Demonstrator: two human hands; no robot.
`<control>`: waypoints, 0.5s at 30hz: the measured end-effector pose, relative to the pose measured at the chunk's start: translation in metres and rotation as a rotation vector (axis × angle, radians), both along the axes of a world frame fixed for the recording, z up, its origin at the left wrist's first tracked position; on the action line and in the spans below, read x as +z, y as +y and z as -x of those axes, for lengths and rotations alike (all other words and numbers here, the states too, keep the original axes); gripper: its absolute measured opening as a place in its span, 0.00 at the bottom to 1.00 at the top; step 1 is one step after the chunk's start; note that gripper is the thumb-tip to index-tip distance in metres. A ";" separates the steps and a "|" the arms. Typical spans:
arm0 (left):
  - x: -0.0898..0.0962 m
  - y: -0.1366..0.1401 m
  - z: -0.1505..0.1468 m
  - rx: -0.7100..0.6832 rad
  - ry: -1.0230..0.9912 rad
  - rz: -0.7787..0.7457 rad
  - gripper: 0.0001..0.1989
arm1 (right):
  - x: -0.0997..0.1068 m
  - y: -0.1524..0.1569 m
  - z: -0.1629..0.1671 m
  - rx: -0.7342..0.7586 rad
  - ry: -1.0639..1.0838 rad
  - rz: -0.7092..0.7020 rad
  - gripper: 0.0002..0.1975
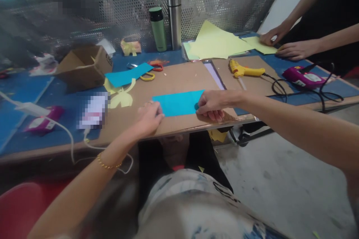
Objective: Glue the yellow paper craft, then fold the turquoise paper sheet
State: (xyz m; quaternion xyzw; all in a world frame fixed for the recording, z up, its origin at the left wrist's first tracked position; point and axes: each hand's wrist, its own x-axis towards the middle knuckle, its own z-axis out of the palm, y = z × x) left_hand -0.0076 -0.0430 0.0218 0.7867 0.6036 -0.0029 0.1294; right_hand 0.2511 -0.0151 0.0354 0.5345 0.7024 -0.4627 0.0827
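A rectangular piece of bright blue paper (177, 104) lies lengthwise on a brown cardboard sheet (179, 76), close to the table's front edge. At its left end my left hand (150, 116) is closed, with curled fingers on the paper's edge. My right hand (212, 104) pinches the right end, where a small bit of blue curls up by the thumb; its other fingers are folded under the palm. Another blue paper strip (129, 76) rests behind my left hand, over pale yellow paper cutouts (122, 99). Scissors with yellow handles (148, 77) lie beside that strip.
Right of the cardboard sheet are a yellow glue gun (248, 71) and a purple power box (304, 77) with black cable. A cardboard box (81, 68), phone (95, 111) and white cable are left. Bottles (159, 31) stand behind. A co-worker's hands (297, 49) touch yellow paper (220, 43).
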 end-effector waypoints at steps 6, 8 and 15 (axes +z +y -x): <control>0.003 0.000 0.013 -0.003 0.014 0.005 0.02 | -0.006 0.002 -0.002 -0.006 0.008 -0.007 0.19; 0.005 -0.001 0.014 -0.006 0.012 0.013 0.04 | -0.006 0.003 -0.003 -0.003 0.001 -0.011 0.19; 0.013 -0.001 0.027 0.008 0.039 0.016 0.04 | -0.007 0.003 -0.002 -0.010 -0.011 -0.015 0.18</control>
